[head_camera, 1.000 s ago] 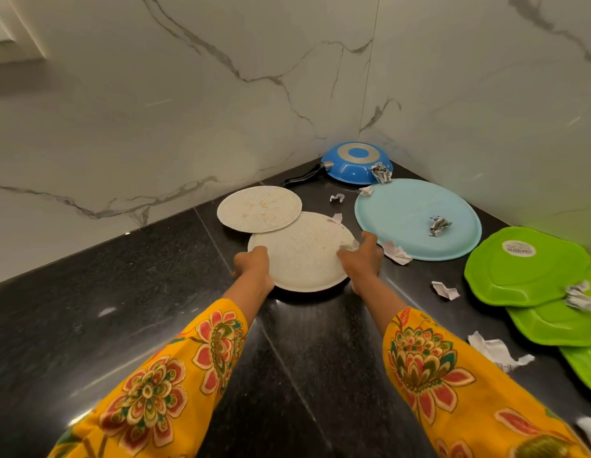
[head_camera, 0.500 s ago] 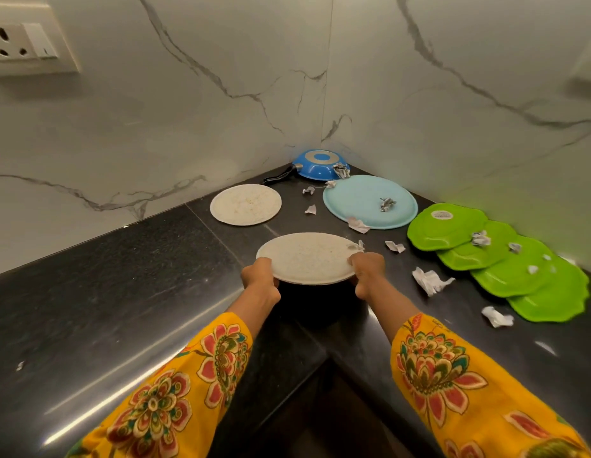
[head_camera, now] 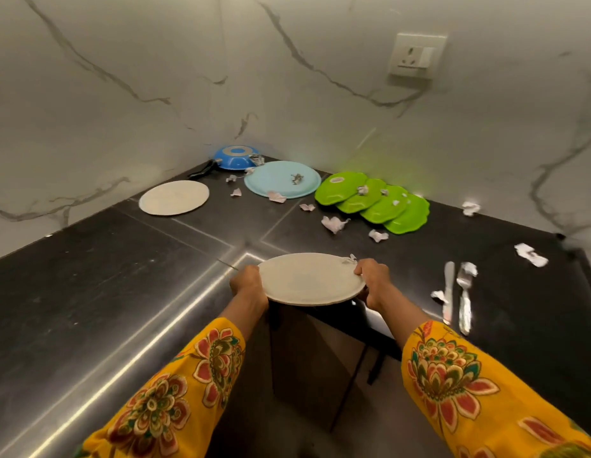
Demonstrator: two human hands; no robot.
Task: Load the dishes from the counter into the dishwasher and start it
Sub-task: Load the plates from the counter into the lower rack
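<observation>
Both grips pinch one cream plate (head_camera: 312, 279) by opposite rim edges: the left hand (head_camera: 249, 285) and the right hand (head_camera: 373, 280) hold it level, clear of the worktop (head_camera: 105, 292), over its inner corner. This looks like the carrying step. Next it needs lowering toward the dishwasher, which is not in view, while the other cream plate (head_camera: 174, 197), blue plate (head_camera: 282, 178) and green plates (head_camera: 373, 201) wait.

The fingers of the left hand (head_camera: 248, 283) and right hand (head_camera: 370, 281) go under the white plate (head_camera: 312, 279), out of sight. Both floral sleeves (head_camera: 479, 391) run off the bottom edge. The overlapped green plates (head_camera: 375, 201) hide each other's rims. The scrap (head_camera: 349, 259) on the plate's rim is perhaps paper; too small to tell.
</observation>
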